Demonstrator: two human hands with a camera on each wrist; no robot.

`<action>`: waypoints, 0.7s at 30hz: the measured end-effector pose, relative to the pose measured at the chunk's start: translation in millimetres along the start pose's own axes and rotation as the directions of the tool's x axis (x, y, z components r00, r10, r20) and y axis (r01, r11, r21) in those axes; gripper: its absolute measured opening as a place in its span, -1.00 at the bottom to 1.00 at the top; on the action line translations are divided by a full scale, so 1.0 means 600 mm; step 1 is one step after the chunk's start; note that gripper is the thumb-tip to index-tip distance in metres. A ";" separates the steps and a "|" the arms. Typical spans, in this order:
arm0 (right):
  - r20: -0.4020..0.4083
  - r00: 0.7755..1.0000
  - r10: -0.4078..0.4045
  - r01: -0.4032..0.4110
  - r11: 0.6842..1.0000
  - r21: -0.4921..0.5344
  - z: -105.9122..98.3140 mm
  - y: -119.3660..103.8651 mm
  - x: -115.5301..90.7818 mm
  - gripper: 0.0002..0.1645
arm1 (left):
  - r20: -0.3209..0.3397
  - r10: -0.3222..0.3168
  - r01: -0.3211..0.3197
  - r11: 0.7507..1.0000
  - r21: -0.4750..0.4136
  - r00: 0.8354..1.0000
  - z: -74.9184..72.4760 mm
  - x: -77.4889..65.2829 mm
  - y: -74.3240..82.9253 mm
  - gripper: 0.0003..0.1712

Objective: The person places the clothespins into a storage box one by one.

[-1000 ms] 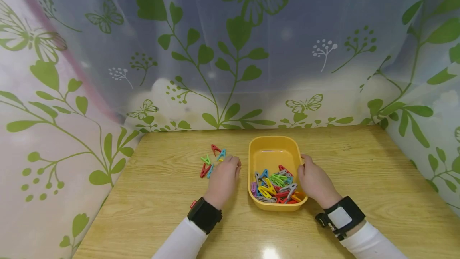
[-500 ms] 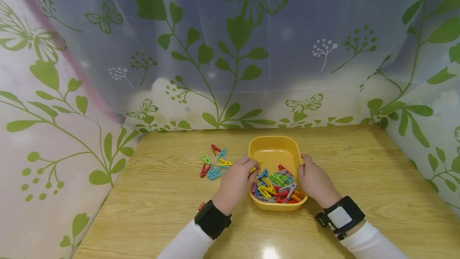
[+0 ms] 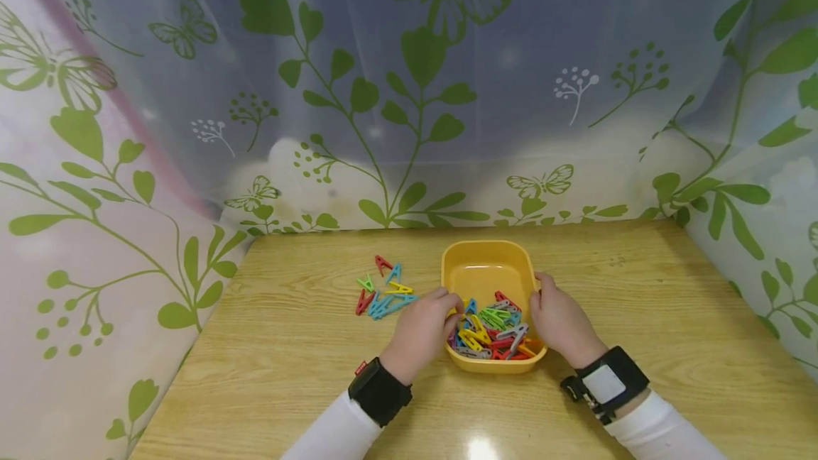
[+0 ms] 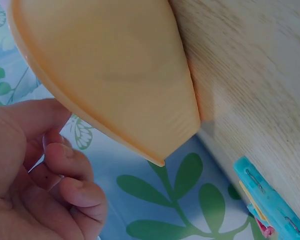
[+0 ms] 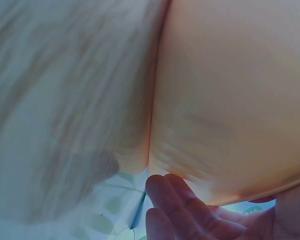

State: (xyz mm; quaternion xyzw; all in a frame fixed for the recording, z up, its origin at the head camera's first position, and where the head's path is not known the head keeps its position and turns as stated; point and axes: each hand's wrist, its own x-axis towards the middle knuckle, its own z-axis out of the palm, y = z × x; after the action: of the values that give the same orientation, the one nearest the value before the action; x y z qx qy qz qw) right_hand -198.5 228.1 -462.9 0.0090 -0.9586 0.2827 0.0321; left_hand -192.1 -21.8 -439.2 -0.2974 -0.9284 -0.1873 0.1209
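My left hand reaches over the left rim of a yellow plastic tub. It pinches a yellow clothespin, mostly covered by the fingers, low over the pile inside. In the left wrist view the thumb and fingertips are partly hidden behind the tub wall; the other fingers of the left hand are curled. My right hand grips the tub's right rim, its fingers against the outer wall in the right wrist view. Clothespins of several colours lie heaped in the tub's near half.
Left of the tub, several loose clothespins lie on the wooden table: red, green, yellow and blue. A patterned curtain hangs along the back and sides.
My left hand has moved right from the loose clothespins to the tub with a yellow clothespin, then lowered it inside the left rim. The right hand and tub have stayed still.
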 end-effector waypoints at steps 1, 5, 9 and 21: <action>0.002 1.000 0.001 -0.001 1.000 0.002 0.000 0.000 0.000 -0.39 | 0.010 -0.003 0.003 1.000 0.005 1.000 0.000 0.000 0.000 -0.96; 0.010 1.000 0.006 -0.006 1.000 0.008 -0.001 -0.001 -0.001 -0.38 | 0.033 -0.013 0.013 1.000 0.014 0.999 0.001 0.000 -0.001 -0.96; 0.012 1.000 0.007 -0.007 1.000 0.008 -0.002 -0.002 -0.001 -0.38 | 0.048 -0.018 0.017 1.000 0.022 0.999 0.003 0.000 -0.002 -0.94; 0.010 1.000 -0.001 0.001 1.000 0.012 -0.002 -0.003 -0.002 -0.38 | 0.092 -0.040 0.037 0.999 0.032 0.995 0.005 -0.002 -0.002 -0.90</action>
State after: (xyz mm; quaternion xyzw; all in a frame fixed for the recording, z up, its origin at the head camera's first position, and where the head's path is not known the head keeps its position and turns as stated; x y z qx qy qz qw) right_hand -197.4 227.6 -461.0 0.0109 -0.9570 0.2885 0.0274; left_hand -192.3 -22.3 -442.4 -0.2858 -0.9413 -0.1615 0.0787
